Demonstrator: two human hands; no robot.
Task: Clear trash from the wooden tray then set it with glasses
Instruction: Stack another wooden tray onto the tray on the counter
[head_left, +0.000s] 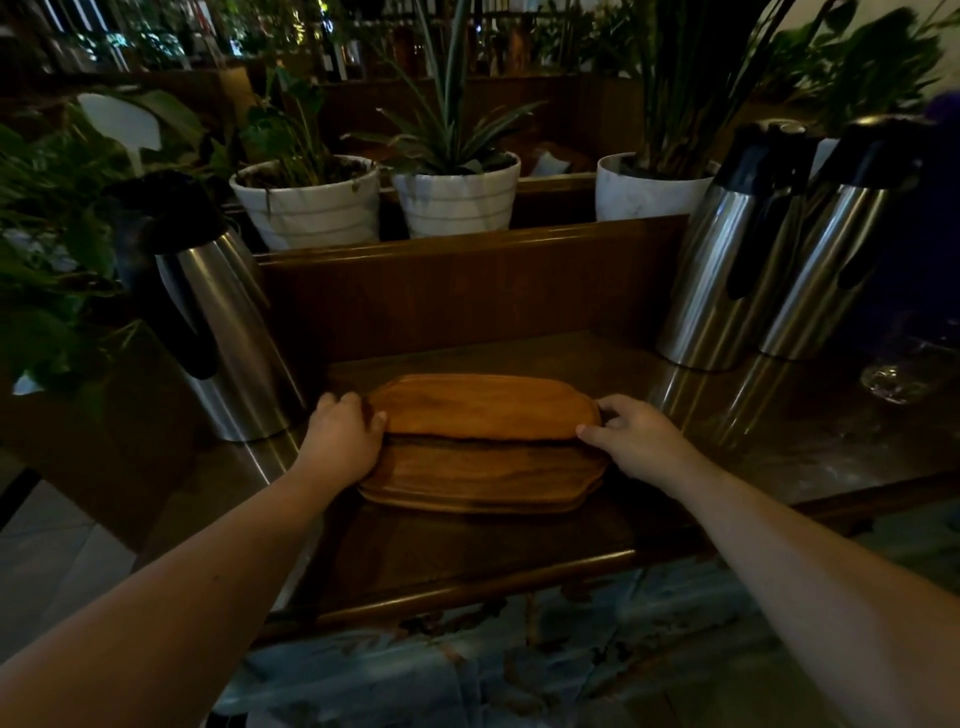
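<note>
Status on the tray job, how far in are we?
Done: no trash shows on the upper wooden tray; whether any was cleared, I cannot tell. In hand: left hand and right hand grip its two ends, near edge lifted off a second, darker wooden tray beneath. Left: setting glasses; none is on it, and only a blurred clear glass object sits far right on the dark wooden counter.

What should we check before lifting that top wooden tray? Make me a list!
1. Left hand gripping the top tray: ok.
2. Right hand gripping its other end: ok.
3. Trash on top tray: none visible, ok.
4. Lower tray will stay behind: cannot tell.
5. Steel flasks, left and right, standing apart from the trays: ok.
6. Glasses ready: one glass at right, blurry; cannot tell.
</note>
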